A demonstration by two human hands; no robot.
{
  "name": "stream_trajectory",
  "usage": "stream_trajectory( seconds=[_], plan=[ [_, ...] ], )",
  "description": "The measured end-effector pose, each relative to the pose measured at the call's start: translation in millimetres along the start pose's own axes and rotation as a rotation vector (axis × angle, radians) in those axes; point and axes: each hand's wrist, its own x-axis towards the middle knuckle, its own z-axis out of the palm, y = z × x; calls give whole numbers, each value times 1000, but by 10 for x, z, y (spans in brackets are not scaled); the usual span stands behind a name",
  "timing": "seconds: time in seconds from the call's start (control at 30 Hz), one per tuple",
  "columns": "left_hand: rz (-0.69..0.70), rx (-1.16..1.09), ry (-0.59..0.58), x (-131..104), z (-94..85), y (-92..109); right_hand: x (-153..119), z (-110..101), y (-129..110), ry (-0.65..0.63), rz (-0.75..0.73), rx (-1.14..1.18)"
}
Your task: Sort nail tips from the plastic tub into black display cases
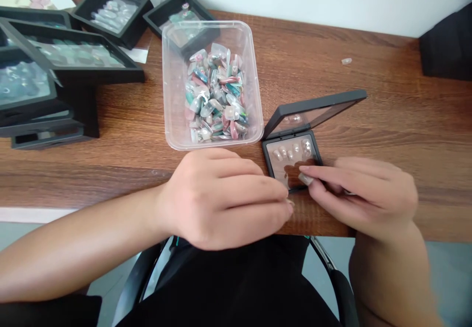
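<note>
My right hand (363, 192) is closed in a pinch, gripping a shiny beige press-on nail (306, 179) between thumb and fingertip. It hovers over the lower right of an open black display case (271, 163) with a clear film window. Several pearly press-on nails (290, 155) lie along the film's upper part. The case's hinged lid (320, 103) stands raised behind. My left hand (226, 199) is closed, fingers pressed together, just left of the case. A small pale bit shows at its fingertips, too little to name.
A clear plastic tub (167, 96) full of loose press-on nails stands left of the case. Black display cases (99, 74) are piled at the left, more at the back. One loose nail (346, 61) lies at right, near a black object (448, 46). The table's front edge is close.
</note>
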Motion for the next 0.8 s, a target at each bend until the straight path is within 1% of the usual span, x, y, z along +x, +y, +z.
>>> stream_trajectory(
  seconds=[0.1, 0.17, 0.27, 0.47, 0.63, 0.8],
  plan=[
    [49, 36, 46, -6, 83, -64, -4, 60, 12, 18, 3, -44],
    [40, 51, 66, -9, 130, -91, 9, 72, 28, 25, 9, -59],
    [12, 20, 45, -19, 173, -107, 17, 74, 52, 35, 24, -38],
    [29, -44, 35, 12, 190, -112, 20, 86, 83, 67, 45, -38],
    [49, -90, 1, 70, 194, -101, 29, 90, 109, 57, 23, -45],
    [150, -104, 1, 63, 208, -130, 21, 77, 100, 65, 45, -47]
  ],
)
